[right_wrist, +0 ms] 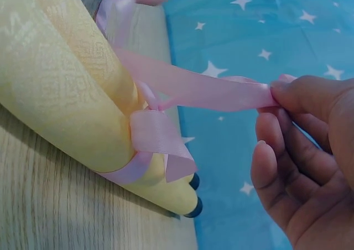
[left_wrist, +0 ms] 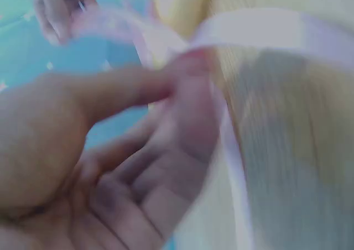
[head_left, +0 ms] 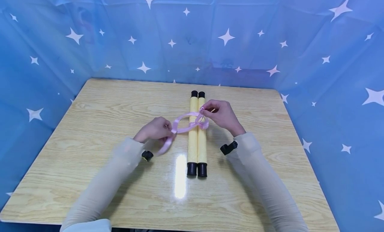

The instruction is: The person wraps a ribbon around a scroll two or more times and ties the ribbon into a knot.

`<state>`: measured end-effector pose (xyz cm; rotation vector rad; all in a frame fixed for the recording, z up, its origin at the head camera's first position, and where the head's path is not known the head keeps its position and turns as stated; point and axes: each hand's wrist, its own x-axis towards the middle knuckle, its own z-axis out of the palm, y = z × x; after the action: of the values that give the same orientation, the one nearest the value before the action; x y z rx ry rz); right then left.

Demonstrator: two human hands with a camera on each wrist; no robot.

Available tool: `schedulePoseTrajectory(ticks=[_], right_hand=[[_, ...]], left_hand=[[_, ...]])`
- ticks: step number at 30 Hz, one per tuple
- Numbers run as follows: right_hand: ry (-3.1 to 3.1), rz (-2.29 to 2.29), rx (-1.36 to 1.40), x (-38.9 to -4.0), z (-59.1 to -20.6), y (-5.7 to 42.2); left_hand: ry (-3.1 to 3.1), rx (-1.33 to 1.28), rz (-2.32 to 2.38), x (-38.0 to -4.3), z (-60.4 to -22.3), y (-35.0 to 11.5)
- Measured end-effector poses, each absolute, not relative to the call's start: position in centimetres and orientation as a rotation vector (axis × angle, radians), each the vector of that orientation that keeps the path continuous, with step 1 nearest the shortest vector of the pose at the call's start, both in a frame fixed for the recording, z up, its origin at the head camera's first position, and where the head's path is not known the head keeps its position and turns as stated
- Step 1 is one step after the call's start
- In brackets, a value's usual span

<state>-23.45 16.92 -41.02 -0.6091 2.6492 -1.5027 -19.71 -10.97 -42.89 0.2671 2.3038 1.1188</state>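
Observation:
Two yellow patterned scrolls (head_left: 193,145) with black end caps lie side by side on the table, running away from me. A pink ribbon (right_wrist: 193,88) wraps around both and crosses itself on top of them. My right hand (head_left: 222,116) pinches one part of the ribbon between thumb and forefinger, just above the right scroll. To the left of the scrolls, my left hand (head_left: 156,128) pinches another stretch of ribbon, whose tail hangs below the fingers. The left wrist view is blurred, but the ribbon (left_wrist: 254,29) shows at the thumb and fingertip.
The wooden table (head_left: 120,102) carries the scrolls near its middle. A blue cloth (head_left: 192,38) with white stars hangs behind it and at both sides. Black wrist cameras (head_left: 228,148) sit at both cuffs.

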Motion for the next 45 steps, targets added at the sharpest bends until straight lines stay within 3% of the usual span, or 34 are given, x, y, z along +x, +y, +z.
schedulePoseTrajectory(ticks=[7, 15, 31, 45], right_hand=[[2.660, -1.519, -0.617, -23.5, -41.0, 16.8], [2.665, -1.480, -0.620, -23.4, -41.0, 16.6], [2.647, -1.536, -0.630, -22.8, -40.3, 15.9], [2.647, -1.585, -0.552, -23.0, -40.6, 15.8]], left_hand=[[1.714, 0.300, 1.757, -19.1, -41.3, -6.7], [2.066, 0.224, 1.617, -20.3, -40.9, -7.7], [2.602, 0.735, 1.536, -22.4, -40.5, -4.8], [2.650, 0.708, 1.618, -22.4, -40.7, -4.0]])
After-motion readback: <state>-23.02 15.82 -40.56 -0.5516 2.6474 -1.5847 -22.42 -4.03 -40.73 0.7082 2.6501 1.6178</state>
